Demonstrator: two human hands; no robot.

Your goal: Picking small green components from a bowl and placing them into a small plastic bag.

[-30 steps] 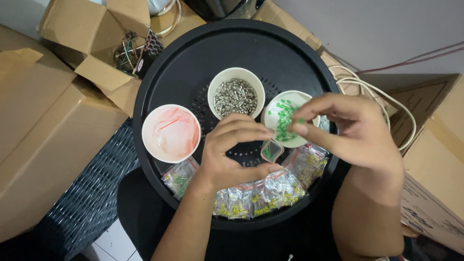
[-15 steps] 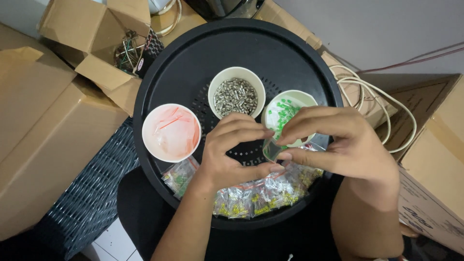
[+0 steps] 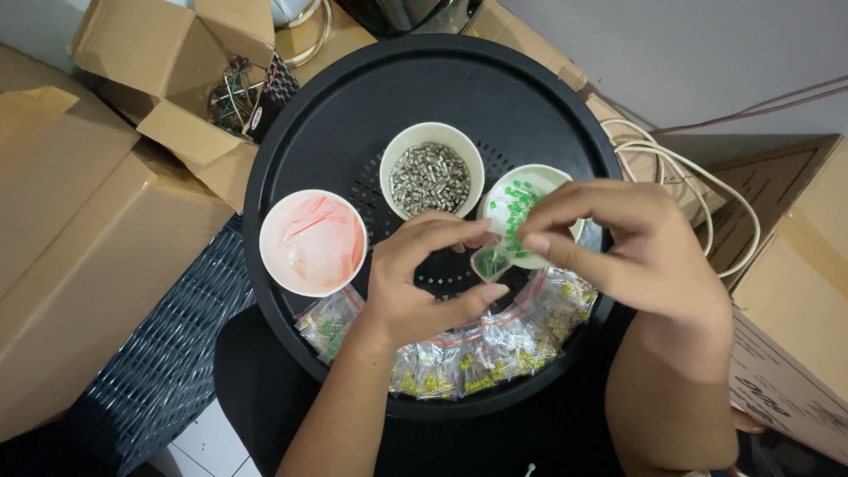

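We see both hands meeting over the near half of a round black tray (image 3: 291, 150), working on one small clear plastic bag (image 3: 488, 263) that holds a few green parts. The left hand (image 3: 420, 283) curls around it from the left, thumb below and forefinger arched above, so the bag sits in the gap between those two fingers and is pinched there. The right hand (image 3: 640, 252) comes in from the right with its fingertips (image 3: 534, 243) gathered together at the bag's upper edge, gripping it rather than hanging loose; we cannot tell whether anything small sits between those tips. The bag hangs just above the tray, in front of a white cup of green parts (image 3: 521, 199), which stands at the right of the tray and is partly covered by the right hand. To the left of that cup, at the far middle, stands a white cup of small silver metal pieces (image 3: 431, 177), and at the near left a white cup of pale red parts (image 3: 314, 240). Along the tray's near rim lies a curved row of filled clear bags (image 3: 459, 362) with red closing strips, holding green and yellow bits, some tucked under the wrists. Cardboard boxes (image 3: 88, 212) stand to the left, one open with wired parts (image 3: 234, 93) inside, and a pale looped cable (image 3: 698, 185) lies at the right, beside another box
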